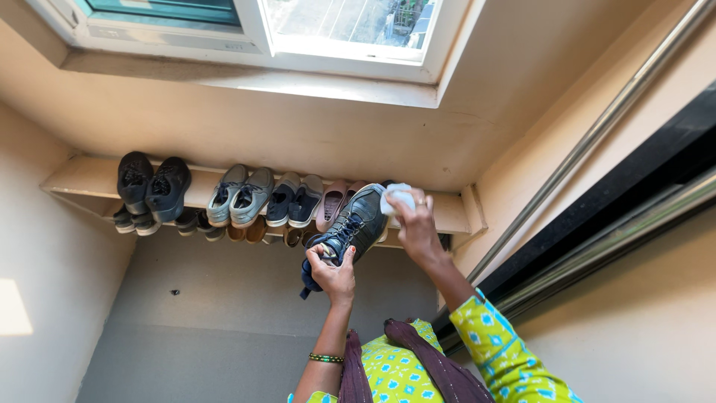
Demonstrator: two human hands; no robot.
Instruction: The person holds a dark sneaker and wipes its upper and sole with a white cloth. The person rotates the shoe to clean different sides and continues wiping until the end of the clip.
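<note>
While the left hand [333,275] grips the heel of a dark sneaker [349,230], fingers curled around it | right hand [415,227] pinches a pale cloth [397,198] against the sneaker's toe | sneaker held in air before the shoe shelf's [89,177] right end | grey pair [240,195] mid-shelf, black pair [153,184] near left end.

Both arms raised forward, left hand [333,275] clasped shut, right hand [415,224] closed, wrist bent
</note>
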